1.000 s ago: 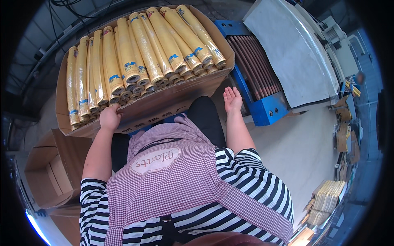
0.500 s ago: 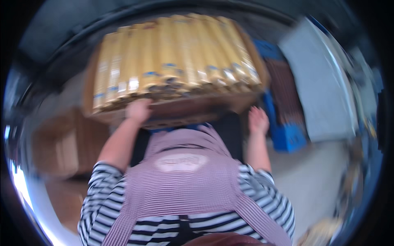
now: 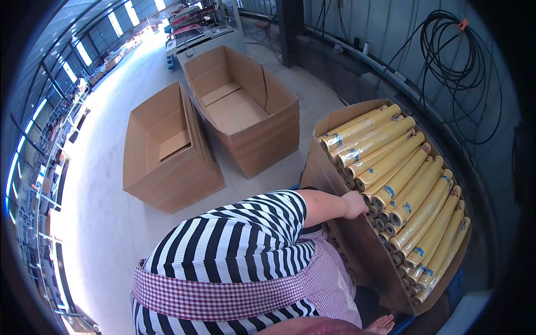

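Note:
My left hand (image 3: 354,205) is at the near rim of a large cardboard box (image 3: 357,245), its fingers curled over the edge beside the roll ends. Long golden-yellow rolls (image 3: 410,192) fill this box in stacked rows, shiny as if wrapped in clear film, with small blue marks and hollow grey ends toward me. Low at the bottom edge of the picture, my right hand (image 3: 381,324) shows only in part. Its fingers are spread, near the box's lower corner, and nothing is in them.
Two open cardboard boxes, a left one (image 3: 167,178) and a right one (image 3: 262,139), stand on the pale floor to my left. Behind them is a machine (image 3: 204,33). A coil of black cable (image 3: 455,53) hangs on the metal wall; a dark post (image 3: 291,33) rises beside it.
My view has swung left, bringing the two boxes and the long hall into sight. The roll-filled box now lies to the right. My left hand stays at its rim; the right hand sits lower.

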`<state>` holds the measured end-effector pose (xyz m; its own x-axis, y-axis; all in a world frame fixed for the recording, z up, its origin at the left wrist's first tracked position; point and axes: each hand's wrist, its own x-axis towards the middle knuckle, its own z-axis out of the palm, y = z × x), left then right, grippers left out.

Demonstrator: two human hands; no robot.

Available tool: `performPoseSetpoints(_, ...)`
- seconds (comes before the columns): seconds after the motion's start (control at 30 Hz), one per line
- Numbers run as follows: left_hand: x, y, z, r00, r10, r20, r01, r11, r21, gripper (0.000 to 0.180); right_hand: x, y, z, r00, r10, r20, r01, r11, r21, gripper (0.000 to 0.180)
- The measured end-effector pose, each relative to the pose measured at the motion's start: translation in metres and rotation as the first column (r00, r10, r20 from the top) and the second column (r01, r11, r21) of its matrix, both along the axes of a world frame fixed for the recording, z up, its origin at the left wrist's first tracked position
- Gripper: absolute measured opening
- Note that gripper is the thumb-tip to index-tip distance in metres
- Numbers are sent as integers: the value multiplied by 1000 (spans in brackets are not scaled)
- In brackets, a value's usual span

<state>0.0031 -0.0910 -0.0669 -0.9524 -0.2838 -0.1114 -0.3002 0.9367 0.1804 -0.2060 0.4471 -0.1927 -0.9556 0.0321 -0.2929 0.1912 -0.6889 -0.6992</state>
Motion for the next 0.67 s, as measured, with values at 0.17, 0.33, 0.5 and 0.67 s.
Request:
performPoseSetpoints(0.17,0,-1,-7,996,-23,-81,25,999,20,22,4,-2,11,995,93,19,-90,986,-139,24)
performPoseSetpoints(0.33,5,-4,-1,997,-32,-68,32,999,-3,21,39,-57,78,990,-54,134,52,998,19,20)
performPoseSetpoints(0.5,1,-5,-5,992,-36,-120,37,999,4,18,28,-29,58,997,6,79,1,997,-82,22)
performPoseSetpoints(0.67,0,-1,3,1000,-7,16,6,1000,21,28,32,-39,71,990,-46,131,50,998,-26,23)
